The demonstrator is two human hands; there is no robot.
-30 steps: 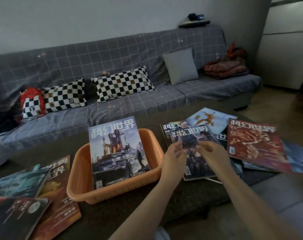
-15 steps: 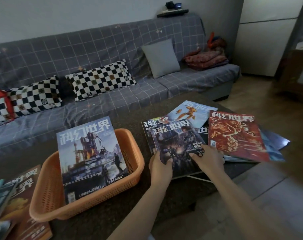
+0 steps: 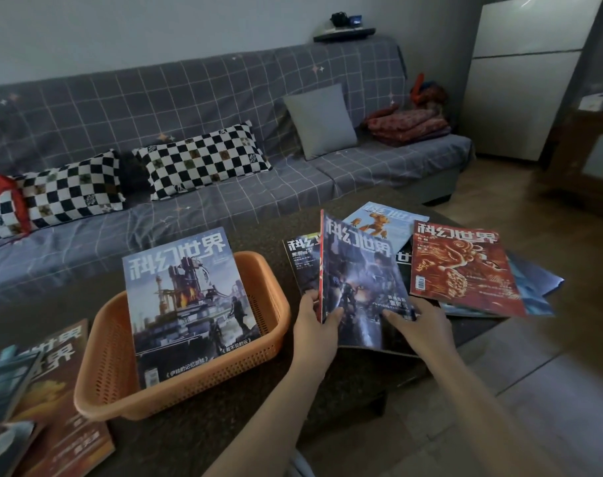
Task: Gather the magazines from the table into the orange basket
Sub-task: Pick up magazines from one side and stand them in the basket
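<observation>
An orange basket (image 3: pixel 107 366) stands on the dark table (image 3: pixel 196 438) with one blue-grey magazine (image 3: pixel 186 297) leaning inside it. To its right, a dark blue magazine (image 3: pixel 362 287) is tilted up off the pile. My left hand (image 3: pixel 315 325) grips its spine edge at the lower left corner. My right hand (image 3: pixel 420 321) holds its lower right corner, thumb on the cover. Beneath and beside it lie a red magazine (image 3: pixel 462 270), a light blue one (image 3: pixel 382 222) and a dark one (image 3: pixel 298 256). Several more magazines (image 3: pixel 52 390) lie left of the basket.
A grey checked sofa (image 3: pixel 224 187) with checkered cushions runs behind the table. The table's right edge drops to tiled floor (image 3: pixel 534 390). A wooden cabinet (image 3: pixel 589 160) stands at the far right, with a white cupboard behind it.
Both hands have taken hold of the dark blue magazine and lifted its left edge up off the pile. The camera view has shifted slightly.
</observation>
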